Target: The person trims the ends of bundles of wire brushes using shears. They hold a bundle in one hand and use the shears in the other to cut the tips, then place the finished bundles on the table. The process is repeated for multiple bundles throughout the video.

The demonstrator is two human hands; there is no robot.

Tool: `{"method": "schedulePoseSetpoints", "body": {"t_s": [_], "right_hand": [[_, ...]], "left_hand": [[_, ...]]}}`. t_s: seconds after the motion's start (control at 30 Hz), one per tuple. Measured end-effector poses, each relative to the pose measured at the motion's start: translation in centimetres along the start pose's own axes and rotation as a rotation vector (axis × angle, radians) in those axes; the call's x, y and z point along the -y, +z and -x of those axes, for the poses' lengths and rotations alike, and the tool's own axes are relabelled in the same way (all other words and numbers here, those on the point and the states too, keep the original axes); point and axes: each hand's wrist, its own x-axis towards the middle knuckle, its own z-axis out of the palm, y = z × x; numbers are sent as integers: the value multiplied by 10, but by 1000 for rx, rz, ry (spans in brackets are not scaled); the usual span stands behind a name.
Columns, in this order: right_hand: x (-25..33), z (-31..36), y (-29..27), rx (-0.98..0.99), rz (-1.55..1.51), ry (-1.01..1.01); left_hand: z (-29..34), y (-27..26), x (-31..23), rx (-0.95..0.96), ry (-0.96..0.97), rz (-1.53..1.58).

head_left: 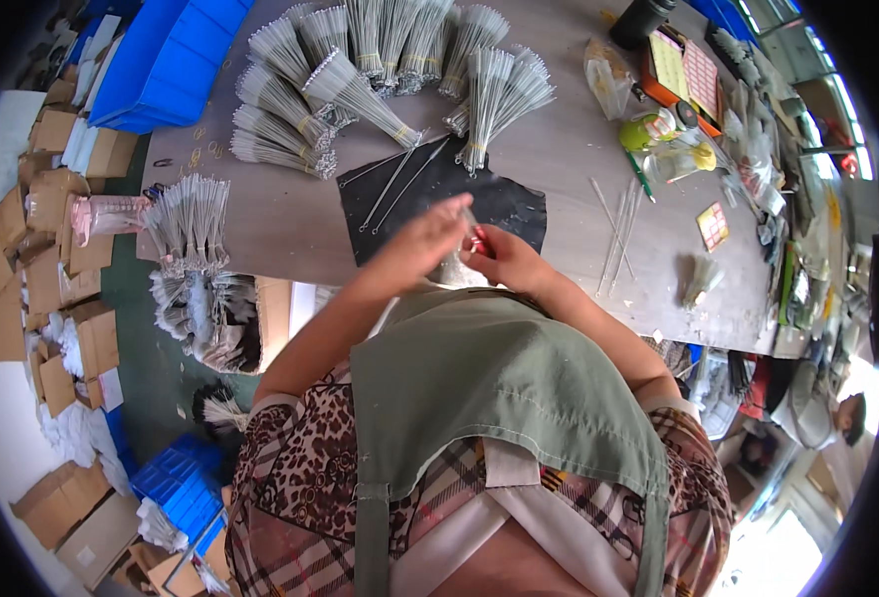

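Over the near part of a black mat, my two hands come close together. My left hand is slightly blurred, its fingers held together and pointing at my right hand; whether they grip anything is unclear. Bent fingers close my right hand around something small, with red showing at the fingertips. A pale, whitish thing shows below and between the hands, partly hidden. Loose thin wire brushes with looped ends lie on the mat. Beyond it, banded bundles of wire brushes fan out.
More brush bundles stand at the table's left edge, near a pink cup. A blue bin sits far left. Rightward lie clear thin rods, a green pen, a jar and an orange box. Cardboard boxes fill the left side.
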Motion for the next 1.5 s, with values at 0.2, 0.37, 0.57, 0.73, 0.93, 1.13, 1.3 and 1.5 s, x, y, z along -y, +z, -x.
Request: {"method": "schedulePoseSetpoints", "body": {"t_s": [0.2, 0.37, 0.57, 0.73, 0.93, 1.13, 1.3, 1.5], "right_hand": [[-19, 11, -23, -288, -296, 194], [-48, 27, -33, -461, -289, 275], [-70, 34, -39, -529, -418, 276], [-66, 29, -44, -504, -453, 242], [-40, 29, -46, -617, -350, 23], [0, 16, -52, -618, -298, -246], [78, 32, -44, -628, 134, -475], [116, 36, -19, -585, 740, -690]], "left_hand": [[-90, -117, 44, -747, -341, 208], [-162, -153, 61, -821, -309, 623], [-193, -160, 94, -707, -160, 925], [-151, -114, 27, -745, 90, 793], [-92, -78, -36, -528, 448, 432], [-35, -16, -48, -366, 636, -464], [-42, 25, 13, -144, 547, -712], [-26, 57, 29, -116, 293, 5]]}}
